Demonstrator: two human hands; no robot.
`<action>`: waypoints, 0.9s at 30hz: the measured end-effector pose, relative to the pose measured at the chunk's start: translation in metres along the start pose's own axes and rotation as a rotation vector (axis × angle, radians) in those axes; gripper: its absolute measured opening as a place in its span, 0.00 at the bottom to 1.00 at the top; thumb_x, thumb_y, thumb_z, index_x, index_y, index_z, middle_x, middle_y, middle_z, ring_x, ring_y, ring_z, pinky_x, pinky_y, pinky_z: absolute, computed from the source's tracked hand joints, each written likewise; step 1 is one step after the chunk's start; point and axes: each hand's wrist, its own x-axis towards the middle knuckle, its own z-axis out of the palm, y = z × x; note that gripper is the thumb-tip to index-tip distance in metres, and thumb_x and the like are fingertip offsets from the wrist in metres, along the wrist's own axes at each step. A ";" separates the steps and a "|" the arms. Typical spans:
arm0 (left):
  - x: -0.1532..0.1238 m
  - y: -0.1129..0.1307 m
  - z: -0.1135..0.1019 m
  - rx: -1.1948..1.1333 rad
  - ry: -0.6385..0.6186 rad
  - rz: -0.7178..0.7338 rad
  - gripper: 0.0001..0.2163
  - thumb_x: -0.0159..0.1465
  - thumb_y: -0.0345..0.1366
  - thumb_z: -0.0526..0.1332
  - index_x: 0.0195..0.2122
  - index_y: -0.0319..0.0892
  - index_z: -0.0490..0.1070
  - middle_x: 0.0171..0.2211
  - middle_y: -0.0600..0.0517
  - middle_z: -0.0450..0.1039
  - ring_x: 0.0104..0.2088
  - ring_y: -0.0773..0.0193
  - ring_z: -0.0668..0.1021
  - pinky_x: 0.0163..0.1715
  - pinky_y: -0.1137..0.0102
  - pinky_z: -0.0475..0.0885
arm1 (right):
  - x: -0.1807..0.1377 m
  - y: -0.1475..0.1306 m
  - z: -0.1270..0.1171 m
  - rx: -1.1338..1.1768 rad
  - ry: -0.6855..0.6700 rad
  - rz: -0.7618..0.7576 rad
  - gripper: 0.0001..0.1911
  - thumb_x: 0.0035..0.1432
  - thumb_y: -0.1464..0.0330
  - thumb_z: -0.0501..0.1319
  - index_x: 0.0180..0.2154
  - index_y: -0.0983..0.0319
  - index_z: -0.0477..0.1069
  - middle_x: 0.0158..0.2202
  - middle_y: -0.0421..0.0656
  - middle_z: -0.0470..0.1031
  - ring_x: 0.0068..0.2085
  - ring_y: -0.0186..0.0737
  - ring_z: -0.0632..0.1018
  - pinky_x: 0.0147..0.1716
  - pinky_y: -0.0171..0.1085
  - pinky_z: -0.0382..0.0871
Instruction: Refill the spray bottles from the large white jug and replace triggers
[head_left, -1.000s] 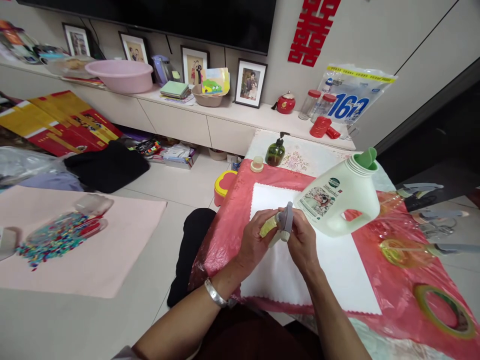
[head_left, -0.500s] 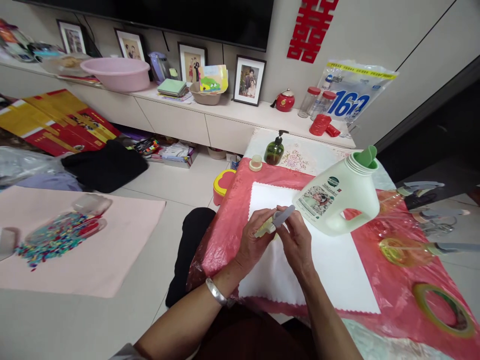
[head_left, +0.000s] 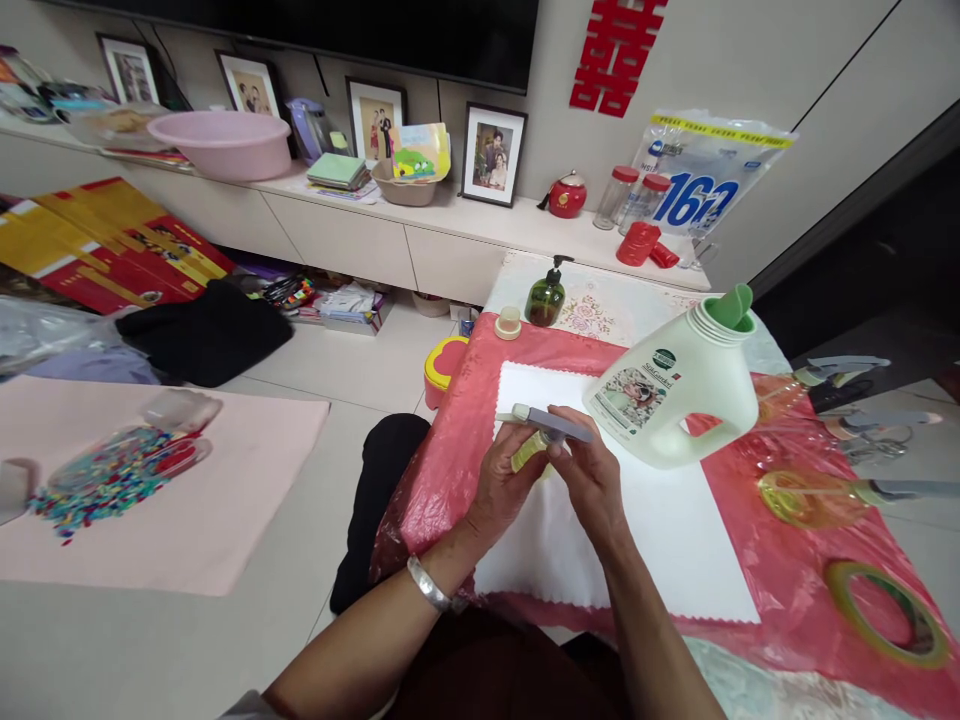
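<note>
Both hands meet over the near left part of a white cloth (head_left: pixel 675 530) on a red plastic sheet (head_left: pixel 795 580). My left hand (head_left: pixel 504 482), with a silver bangle on its wrist, is closed round a small yellow-green piece (head_left: pixel 527 450). My right hand (head_left: pixel 591 476) pinches a flat grey tool (head_left: pixel 551 420) that lies level across that piece. A pale green detergent jug (head_left: pixel 679 385) lies tilted just right of the hands.
A dark green pump bottle (head_left: pixel 545 297) and a small cap (head_left: pixel 508 322) stand at the table's far end. Several grey tools (head_left: pixel 847 368), a yellow dish (head_left: pixel 795 498) and a tape ring (head_left: pixel 889 612) lie at right. Beads (head_left: pixel 112 475) are spread on a pink mat on the floor.
The grey tool has swung from upright to level across the yellow-green piece, now pointing left. Both hands stay together at the same spot.
</note>
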 end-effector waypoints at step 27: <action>-0.001 -0.004 -0.003 -0.010 0.025 0.057 0.16 0.70 0.42 0.63 0.58 0.50 0.74 0.55 0.46 0.76 0.56 0.55 0.77 0.59 0.57 0.73 | -0.001 0.007 0.014 -0.009 0.108 0.017 0.16 0.62 0.62 0.69 0.48 0.60 0.72 0.47 0.43 0.72 0.48 0.40 0.75 0.52 0.40 0.71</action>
